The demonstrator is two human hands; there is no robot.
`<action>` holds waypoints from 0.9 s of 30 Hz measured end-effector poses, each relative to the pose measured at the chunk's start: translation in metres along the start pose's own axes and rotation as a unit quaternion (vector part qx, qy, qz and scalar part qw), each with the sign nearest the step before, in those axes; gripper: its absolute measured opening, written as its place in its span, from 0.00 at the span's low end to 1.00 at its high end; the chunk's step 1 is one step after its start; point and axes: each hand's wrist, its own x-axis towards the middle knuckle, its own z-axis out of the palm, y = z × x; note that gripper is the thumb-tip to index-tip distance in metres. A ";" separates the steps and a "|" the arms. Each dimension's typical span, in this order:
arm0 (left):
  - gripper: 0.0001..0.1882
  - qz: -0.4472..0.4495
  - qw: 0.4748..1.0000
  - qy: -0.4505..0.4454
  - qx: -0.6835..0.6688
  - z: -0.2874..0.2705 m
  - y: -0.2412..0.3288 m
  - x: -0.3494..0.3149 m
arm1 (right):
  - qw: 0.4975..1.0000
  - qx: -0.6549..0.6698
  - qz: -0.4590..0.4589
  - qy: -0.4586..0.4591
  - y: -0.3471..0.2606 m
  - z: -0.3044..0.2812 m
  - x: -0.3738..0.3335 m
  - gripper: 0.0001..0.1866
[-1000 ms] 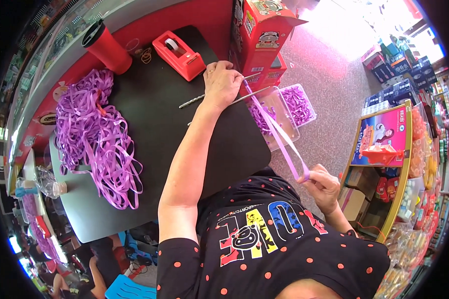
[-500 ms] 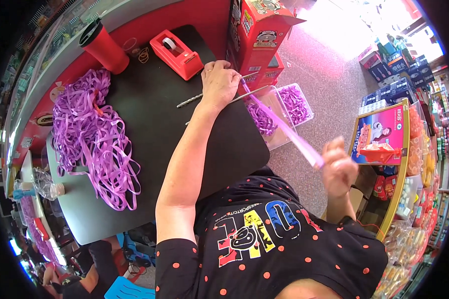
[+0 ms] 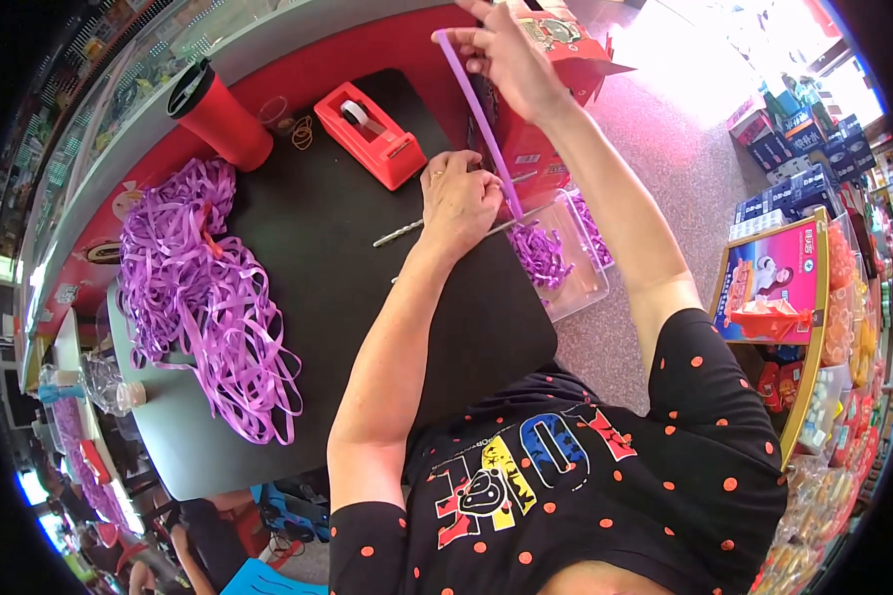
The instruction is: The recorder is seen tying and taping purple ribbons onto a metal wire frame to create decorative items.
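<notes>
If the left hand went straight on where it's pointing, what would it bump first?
Probably the flat, shiny purple ribbon slanting past the left hand, then the tall red cardboard box beyond, though depth is unclear.

- Ribbon heap (image 3: 213, 297): lay on tbl (image 3: 367, 327), L side.
- Tumbler (image 3: 226, 121): stood behind heap.
- Rubber bands (image 3: 302, 135): lay btwn tumbler & tape disp. (image 3: 372, 141)
- Ribbon pcs (image 3: 541, 258): lay in bin (image 3: 583, 294), R of tbl.
- Carton (image 3: 526, 144): stood behind bin.
- Display stand (image 3: 779, 297): stood far R.

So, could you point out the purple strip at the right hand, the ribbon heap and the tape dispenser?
Purple strip (image 3: 477, 111): head view, middle of its straight length.
Ribbon heap (image 3: 196, 283): head view, strands near its middle.
Tape dispenser (image 3: 375, 144): head view, red body.
</notes>
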 end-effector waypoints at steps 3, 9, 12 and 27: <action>0.11 0.003 1.000 -0.009 -0.012 -0.003 -0.001 -0.002 | 0.999 -0.047 -0.005 -0.011 0.051 -0.021 0.013 0.38; 0.11 -0.014 1.000 0.010 0.000 0.000 0.002 -0.002 | 0.989 0.011 0.142 0.042 0.124 -0.049 0.012 0.37; 0.10 -0.047 0.998 0.035 -0.029 0.000 0.003 -0.001 | 0.980 0.048 0.187 0.053 0.152 -0.053 0.000 0.36; 0.08 0.013 0.998 0.060 -0.020 0.001 0.004 -0.004 | 0.954 -0.161 0.168 0.190 0.124 -0.020 -0.313 0.23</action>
